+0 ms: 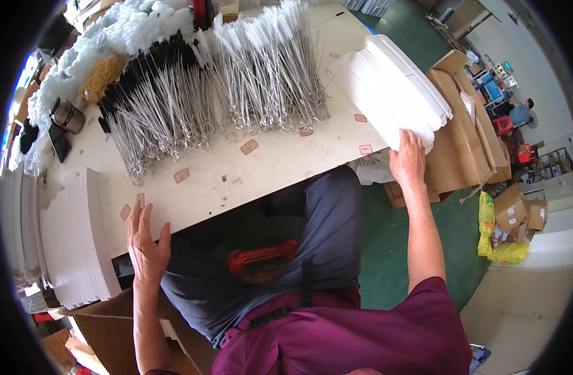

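Observation:
My left hand (147, 247) rests at the table's front left edge with its fingers stretched out and the thumb apart. It holds nothing and is near a tall stack of folded white card (74, 234). At the table's right end, my right hand (409, 159) lies on the near end of a fanned pile of flat white card pieces (392, 87), fingers extended. Across the back of the table lie wire-handled brushes with looped ends: a bunch with black bristles (164, 103) at left and one with white bristles (267, 69) beside it.
Piles of white fluffy bristles (127, 28) and a tan bundle (102, 78) fill the back left, near a metal cup (67, 115) and a dark phone (59, 142). An open cardboard box (461, 137) stands right of the table. A red stool (261, 255) shows between my legs.

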{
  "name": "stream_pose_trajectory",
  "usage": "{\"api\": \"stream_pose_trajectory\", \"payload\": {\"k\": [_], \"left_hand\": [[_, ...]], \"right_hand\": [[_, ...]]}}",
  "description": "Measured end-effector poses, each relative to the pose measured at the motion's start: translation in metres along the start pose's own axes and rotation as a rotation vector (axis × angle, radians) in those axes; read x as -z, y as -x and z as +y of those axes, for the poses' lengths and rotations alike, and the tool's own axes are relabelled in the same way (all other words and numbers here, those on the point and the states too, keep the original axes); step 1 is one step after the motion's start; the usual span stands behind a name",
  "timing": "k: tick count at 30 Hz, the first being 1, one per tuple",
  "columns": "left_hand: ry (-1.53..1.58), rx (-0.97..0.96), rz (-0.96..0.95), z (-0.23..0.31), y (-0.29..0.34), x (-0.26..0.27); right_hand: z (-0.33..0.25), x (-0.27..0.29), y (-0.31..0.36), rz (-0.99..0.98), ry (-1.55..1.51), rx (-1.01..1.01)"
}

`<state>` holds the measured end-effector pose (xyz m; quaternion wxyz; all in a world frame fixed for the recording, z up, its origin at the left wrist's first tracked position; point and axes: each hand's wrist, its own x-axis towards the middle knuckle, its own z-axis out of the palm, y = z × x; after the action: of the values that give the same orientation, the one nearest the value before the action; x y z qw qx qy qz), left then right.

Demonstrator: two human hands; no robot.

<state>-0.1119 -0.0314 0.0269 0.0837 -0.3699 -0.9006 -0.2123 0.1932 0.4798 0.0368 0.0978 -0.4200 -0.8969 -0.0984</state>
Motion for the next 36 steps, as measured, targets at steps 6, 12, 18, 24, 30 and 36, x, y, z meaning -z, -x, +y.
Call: {"api": "stream_pose_trajectory", "payload": {"k": [6,12,18,24,30,36], "left_hand": [[0.084,0.033,-0.007,0.012,0.004,-0.008],[0.079,-0.011,0.012,0.033,0.014,-0.031],[0.208,-0.107,0.080,0.048,0.017,-0.016],[0.276,-0.371,0.145,0.089,0.004,0.002],[0.110,-0.500,0.086,0.114,-0.020,-0.003],[0.010,-0.589,0.122,0.102,-0.024,-0.020]], "right_hand": [[-0.020,0.009,-0.012,0.009,-0.128,-0.084],[0.035,-0.007,-0.021,0.275,-0.076,0.021],[0.050,-0.008,-0.028,0.302,-0.330,-0.337],[-0.098,0.055,0.025,0.106,-0.932,0.201],[-0.215,0.077,0.066,-0.222,-0.725,0.794],[-0.241,0.083,0.069,-0.304,-0.706,0.955]]}}
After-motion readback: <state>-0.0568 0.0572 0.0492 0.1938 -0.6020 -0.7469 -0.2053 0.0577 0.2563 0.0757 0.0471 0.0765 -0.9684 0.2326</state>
